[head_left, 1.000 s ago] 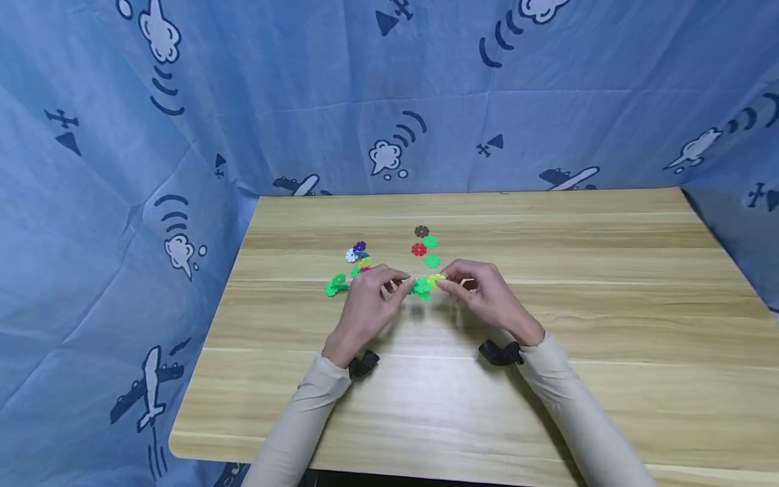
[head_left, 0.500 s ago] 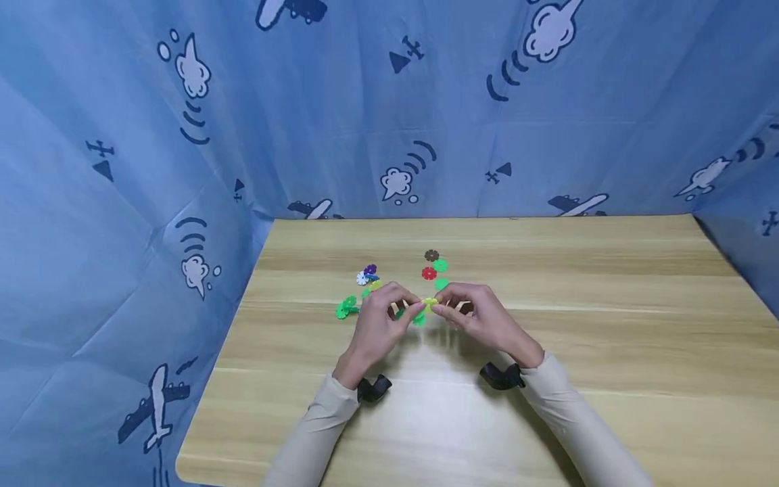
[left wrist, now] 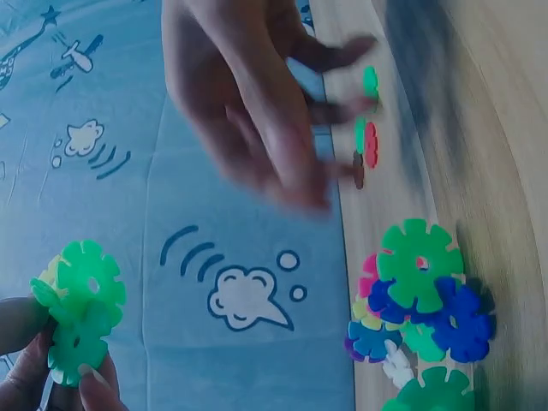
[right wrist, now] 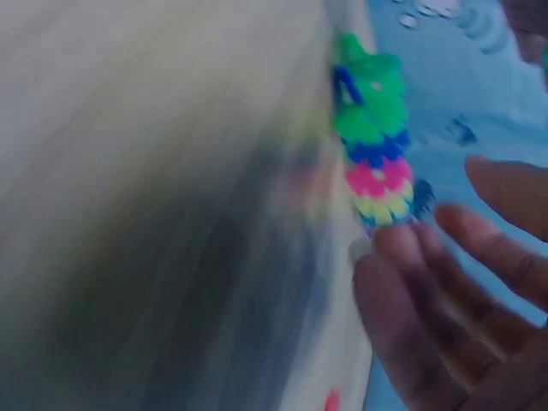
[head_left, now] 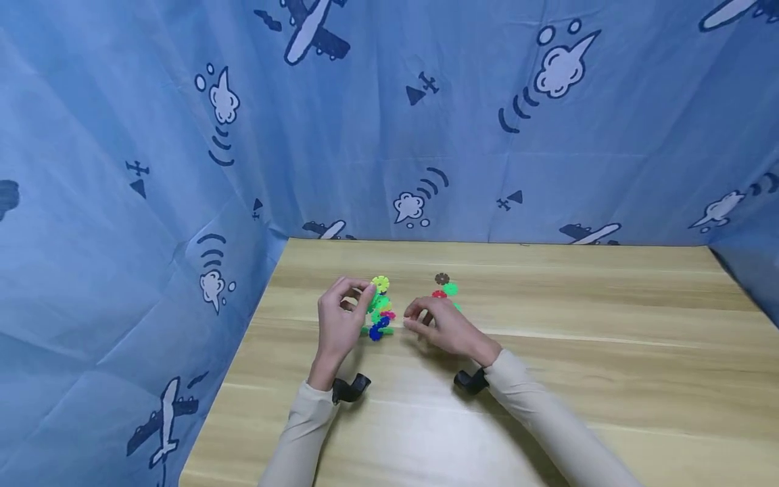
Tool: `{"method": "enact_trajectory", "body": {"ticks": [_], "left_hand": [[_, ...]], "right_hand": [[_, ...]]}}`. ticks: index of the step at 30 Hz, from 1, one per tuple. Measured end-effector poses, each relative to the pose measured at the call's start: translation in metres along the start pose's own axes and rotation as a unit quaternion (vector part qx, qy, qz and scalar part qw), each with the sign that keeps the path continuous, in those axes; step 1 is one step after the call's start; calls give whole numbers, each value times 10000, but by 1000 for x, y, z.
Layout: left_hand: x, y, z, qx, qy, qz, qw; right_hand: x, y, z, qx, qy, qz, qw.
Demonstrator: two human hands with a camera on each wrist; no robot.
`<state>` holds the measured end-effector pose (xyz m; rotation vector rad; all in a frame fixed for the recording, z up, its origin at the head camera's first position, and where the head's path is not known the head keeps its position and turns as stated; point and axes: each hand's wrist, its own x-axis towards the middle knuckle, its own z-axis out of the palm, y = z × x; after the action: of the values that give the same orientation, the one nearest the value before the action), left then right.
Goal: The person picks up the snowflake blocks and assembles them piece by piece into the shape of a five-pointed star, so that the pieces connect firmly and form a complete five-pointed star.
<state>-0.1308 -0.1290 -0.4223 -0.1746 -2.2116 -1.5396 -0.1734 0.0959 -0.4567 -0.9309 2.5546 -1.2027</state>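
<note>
Left grip (head_left: 339, 321): fingertips and thumb pinching the green-and-yellow cluster (left wrist: 84, 315), which is raised off the desk (head_left: 548, 325).
Right grip (head_left: 447, 328): released; fingers loosely bent, nothing seen between them. Near the cluster, apart from it.
Reason for the pinch: held by one side, probably to leave the slots of the outer discs free.
Disc pile (left wrist: 419, 265): on the desk between the two grips, nearer the left. Mixed colours, overlapping; cannot tell whether all are slotted together. Position looks handy for either side.
Loose discs: brown disc (head_left: 442, 278), green disc (head_left: 450, 289) and red disc (head_left: 439, 294), beyond the right grip. Probably set apart as single pieces. Another green edge peeks out behind that grip.
Head view: yellow disc (head_left: 380, 284) of the cluster shows its face; the left wrist view has it mostly behind the greens.
Left wrist view: gap between cluster and pile is plain, where the head view runs them together. Also a white piece (left wrist: 396, 366) in the pile, not made out from above.
Right wrist view: blurred, but pink disc (right wrist: 379, 177) shows broadly; only a sliver from the head.
</note>
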Motion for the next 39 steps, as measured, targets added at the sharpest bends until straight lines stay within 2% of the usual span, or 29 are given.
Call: {"method": "enact_trajectory", "body": {"ticks": [4, 7, 9, 14, 18, 23, 31, 39], "left_hand": [[0, -1, -5, -103, 83, -40, 9999], [-3, -1, -6, -151, 58, -97, 9998], [-4, -1, -7, -167, 32, -135, 9998], [-15, -3, -2, -196, 14, -237, 9995], [-14, -2, 1, -191, -11, -200, 9996], [-10, 1, 6, -268, -108, -164, 9994], [-12, 1, 9, -273, -207, -124, 9993], [-11, 3, 15, -326, -291, -77, 9990]], "right_hand": [[18, -14, 18, -689, -70, -294, 9972], [24, -23, 30, -1292, -164, -590, 9897], [25, -27, 35, -1610, -220, -706, 9842], [12, -24, 46, -1934, -182, -595, 9791], [6, -21, 41, -1891, -23, -517, 9806], [-5, -17, 31, -1588, 71, -420, 9864], [-17, -8, 14, -695, -126, -177, 9973], [-24, 3, 4, -376, 293, 253, 9985]]}}
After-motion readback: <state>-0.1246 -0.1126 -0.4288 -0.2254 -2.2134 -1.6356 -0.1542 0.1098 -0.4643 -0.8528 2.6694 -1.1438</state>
